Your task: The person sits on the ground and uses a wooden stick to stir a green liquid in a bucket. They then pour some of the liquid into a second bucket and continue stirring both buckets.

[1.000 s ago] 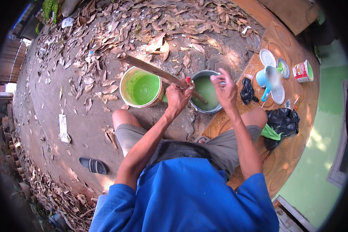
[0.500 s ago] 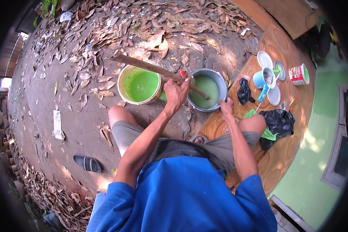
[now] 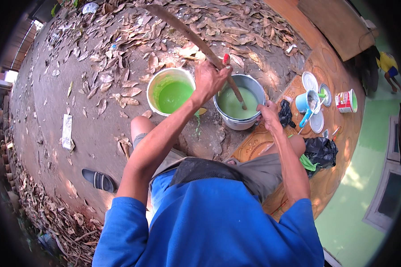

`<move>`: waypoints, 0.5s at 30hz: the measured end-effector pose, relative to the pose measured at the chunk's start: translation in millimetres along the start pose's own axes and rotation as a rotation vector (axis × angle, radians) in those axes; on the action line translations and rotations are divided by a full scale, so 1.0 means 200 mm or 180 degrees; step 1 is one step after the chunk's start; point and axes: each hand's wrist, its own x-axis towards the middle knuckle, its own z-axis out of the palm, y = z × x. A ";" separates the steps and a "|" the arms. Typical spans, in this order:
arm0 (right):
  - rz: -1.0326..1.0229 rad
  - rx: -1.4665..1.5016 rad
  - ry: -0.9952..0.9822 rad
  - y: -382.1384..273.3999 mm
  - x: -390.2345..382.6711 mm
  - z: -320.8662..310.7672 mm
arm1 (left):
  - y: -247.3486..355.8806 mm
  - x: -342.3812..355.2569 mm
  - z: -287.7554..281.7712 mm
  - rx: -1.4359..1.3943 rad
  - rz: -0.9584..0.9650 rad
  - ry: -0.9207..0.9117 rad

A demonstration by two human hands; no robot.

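Scene: a person in a blue shirt squats on bare ground (image 3: 53,102) strewn with dry leaves, at the edge of an orange patterned floor.
Stick: a long wooden stick (image 3: 196,40) slants from the upper left down into a grey metal pot (image 3: 236,121), its lower end sunk in pale green paint.
Left hand: the left hand (image 3: 211,80) is above the pot's left rim, fingers closed tight around the stick about midway along its length; a small red-tipped piece shows just above the fist.
Left arm: stretched forward and almost straight, forearm rising from the lower middle toward the pot.
Right hand: the right hand (image 3: 269,115) rests on the pot's right rim, fingers curled over the edge and gripping it.
Right arm: bent a little at the elbow, running along the right knee.
Second vessel: a white bucket (image 3: 152,84) of brighter green paint stands just beside the pot, to its left.
Around: a blue tin (image 3: 304,102), round white lids and a red-and-white can (image 3: 345,100) lie to the right on the floor; a black plastic bag (image 3: 321,151) sits near the right knee; a dark sandal (image 3: 99,180) lies well apart at the lower left.
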 end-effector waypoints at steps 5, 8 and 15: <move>-0.0150 -0.0280 -0.0154 -0.17 -0.04 0.02 | 0.07 0.08 -0.14 -0.0031 0.0303 0.0115; -0.0237 -0.0370 -0.0221 -0.31 -0.09 0.06 | 0.11 0.08 -0.22 -0.0179 0.0352 0.0301; -0.0578 -0.1004 -0.0334 -0.56 -0.09 0.18 | 0.11 0.03 -0.41 -0.0222 0.0519 0.0683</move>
